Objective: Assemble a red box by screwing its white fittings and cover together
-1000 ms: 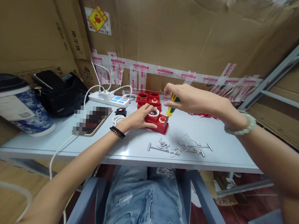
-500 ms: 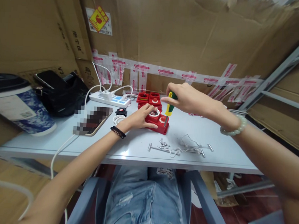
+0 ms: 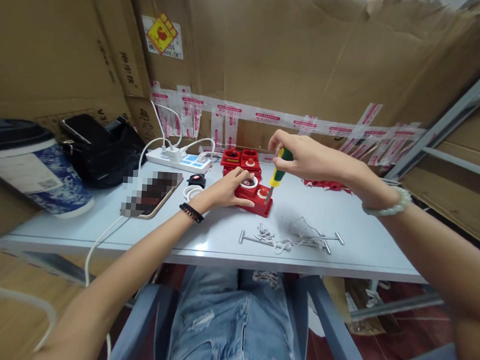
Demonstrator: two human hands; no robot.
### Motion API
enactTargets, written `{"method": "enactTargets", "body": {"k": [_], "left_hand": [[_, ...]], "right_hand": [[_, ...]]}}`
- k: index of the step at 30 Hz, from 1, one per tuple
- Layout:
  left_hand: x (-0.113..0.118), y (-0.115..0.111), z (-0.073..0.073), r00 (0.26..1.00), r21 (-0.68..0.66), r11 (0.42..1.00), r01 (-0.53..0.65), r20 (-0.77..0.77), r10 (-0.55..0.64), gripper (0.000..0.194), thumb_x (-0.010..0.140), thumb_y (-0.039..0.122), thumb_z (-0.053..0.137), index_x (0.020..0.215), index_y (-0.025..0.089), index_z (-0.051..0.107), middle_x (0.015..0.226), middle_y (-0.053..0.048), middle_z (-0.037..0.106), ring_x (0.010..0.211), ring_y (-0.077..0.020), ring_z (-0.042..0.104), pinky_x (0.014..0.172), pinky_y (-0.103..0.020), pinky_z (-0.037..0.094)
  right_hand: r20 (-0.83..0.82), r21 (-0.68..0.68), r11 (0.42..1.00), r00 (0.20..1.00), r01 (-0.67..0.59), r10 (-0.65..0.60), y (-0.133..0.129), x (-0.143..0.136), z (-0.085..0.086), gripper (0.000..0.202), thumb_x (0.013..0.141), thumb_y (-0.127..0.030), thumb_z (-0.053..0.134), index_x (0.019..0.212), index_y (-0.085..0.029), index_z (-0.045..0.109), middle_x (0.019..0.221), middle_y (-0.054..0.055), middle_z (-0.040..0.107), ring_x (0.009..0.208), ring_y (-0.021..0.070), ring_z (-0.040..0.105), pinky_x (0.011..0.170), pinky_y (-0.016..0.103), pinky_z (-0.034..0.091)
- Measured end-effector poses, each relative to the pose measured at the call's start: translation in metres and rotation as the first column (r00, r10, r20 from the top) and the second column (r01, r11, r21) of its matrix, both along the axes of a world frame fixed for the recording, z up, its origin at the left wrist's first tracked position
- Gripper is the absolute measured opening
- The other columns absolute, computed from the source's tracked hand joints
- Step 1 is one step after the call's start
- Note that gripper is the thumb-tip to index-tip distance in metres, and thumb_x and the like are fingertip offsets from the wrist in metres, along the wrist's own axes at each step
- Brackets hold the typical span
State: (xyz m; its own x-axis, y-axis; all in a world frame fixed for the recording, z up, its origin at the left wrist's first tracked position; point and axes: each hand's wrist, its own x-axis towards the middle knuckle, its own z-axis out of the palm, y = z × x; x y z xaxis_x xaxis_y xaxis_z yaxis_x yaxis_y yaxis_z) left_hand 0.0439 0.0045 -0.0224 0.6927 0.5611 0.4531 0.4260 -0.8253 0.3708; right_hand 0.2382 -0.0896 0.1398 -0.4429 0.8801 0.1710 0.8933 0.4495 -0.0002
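A red block-shaped unit (image 3: 258, 206) with a white ring and a round orange-red part on top rests on the table. My left hand (image 3: 229, 192) grips its left side, thumb along the front and fingers over the top. My right hand (image 3: 293, 153) is closed on a green and yellow screwdriver (image 3: 279, 170), which tilts with its metal tip down at the unit's right end. Behind stand more red units (image 3: 241, 158). Small screws (image 3: 264, 234) lie loose in front, beside metal T-shaped rods (image 3: 260, 241) tangled with white string.
On the left are a phone (image 3: 152, 194), a large patterned cup (image 3: 39, 171), a black bag (image 3: 105, 157) and a white power strip (image 3: 179, 159) with cables. A small black part (image 3: 196, 180) sits near my left wrist. Cardboard stands behind the table.
The screwdriver leans more, its handle shifted right relative to its tip, and my right hand has turned with it. My left hand keeps its hold. The view has shifted slightly.
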Motion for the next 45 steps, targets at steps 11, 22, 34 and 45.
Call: {"method": "enactTargets", "body": {"k": [11, 22, 34, 45], "left_hand": [[0.0, 0.001, -0.001, 1.0, -0.001, 1.0, 0.012, 0.016, -0.012, 0.068, 0.071, 0.059, 0.07, 0.122, 0.02, 0.047, 0.115, -0.01, 0.049, 0.11, -0.0283, 0.053, 0.099, -0.046, 0.043], [0.001, 0.001, 0.0, 1.0, 0.011, 1.0, 0.002, -0.006, -0.002, 0.068, 0.072, 0.059, 0.069, 0.123, 0.02, 0.046, 0.115, -0.01, 0.049, 0.11, -0.0282, 0.053, 0.099, -0.047, 0.043], [0.0, 0.002, -0.001, 1.0, 0.023, 1.0, -0.007, -0.015, 0.008, 0.068, 0.072, 0.058, 0.07, 0.123, 0.021, 0.046, 0.115, -0.009, 0.049, 0.11, -0.0276, 0.054, 0.099, -0.046, 0.044], [0.001, -0.002, 0.002, 1.0, 0.02, 1.0, -0.017, -0.014, 0.018, 0.065, 0.072, 0.056, 0.07, 0.122, 0.021, 0.047, 0.113, -0.008, 0.049, 0.108, -0.0273, 0.054, 0.098, -0.045, 0.045]], "right_hand": [[-0.097, 0.018, 1.0, 0.995, 0.005, -0.004, -0.001, 0.001, -0.005, 0.026, 0.082, -0.024, 0.051, 0.108, -0.02, 0.046, 0.109, 0.01, 0.06, 0.088, 0.0198, 0.057, 0.074, 0.033, 0.045], [-0.115, 0.017, 0.999, 0.993, 0.043, -0.041, -0.001, 0.005, -0.005, 0.033, 0.083, -0.028, 0.055, 0.112, -0.021, 0.041, 0.099, 0.008, 0.06, 0.08, 0.0199, 0.057, 0.068, 0.034, 0.046], [-0.192, 0.024, 1.0, 0.981, 0.01, -0.005, 0.001, 0.007, -0.005, 0.041, 0.076, -0.018, 0.064, 0.113, -0.02, 0.045, 0.092, 0.005, 0.059, 0.077, 0.0181, 0.056, 0.067, 0.033, 0.045], [-0.347, 0.227, 0.969, 0.922, -0.097, 0.173, 0.007, 0.003, -0.014, 0.03, 0.075, -0.008, 0.053, 0.104, -0.017, 0.052, 0.086, 0.003, 0.062, 0.069, 0.0125, 0.048, 0.069, 0.031, 0.042]]}}
